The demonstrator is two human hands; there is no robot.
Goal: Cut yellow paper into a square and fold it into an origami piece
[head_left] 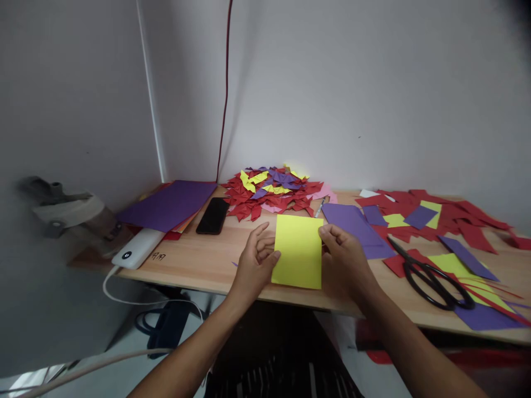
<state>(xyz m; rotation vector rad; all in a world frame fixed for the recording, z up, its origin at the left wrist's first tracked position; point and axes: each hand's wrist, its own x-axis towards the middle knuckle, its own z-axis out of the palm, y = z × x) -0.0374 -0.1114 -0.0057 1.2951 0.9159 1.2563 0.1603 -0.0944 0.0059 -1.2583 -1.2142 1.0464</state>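
A yellow sheet of paper lies flat on the wooden table, near its front edge. My left hand pinches the sheet's left edge with thumb and fingers. My right hand grips the right edge, fingers curled over it. Behind the sheet sits a pile of folded paper shapes in red, purple and yellow.
Black scissors lie to the right among red, purple and yellow paper scraps. A purple sheet lies beside my right hand. A black phone, a white power bank and a large purple sheet are on the left.
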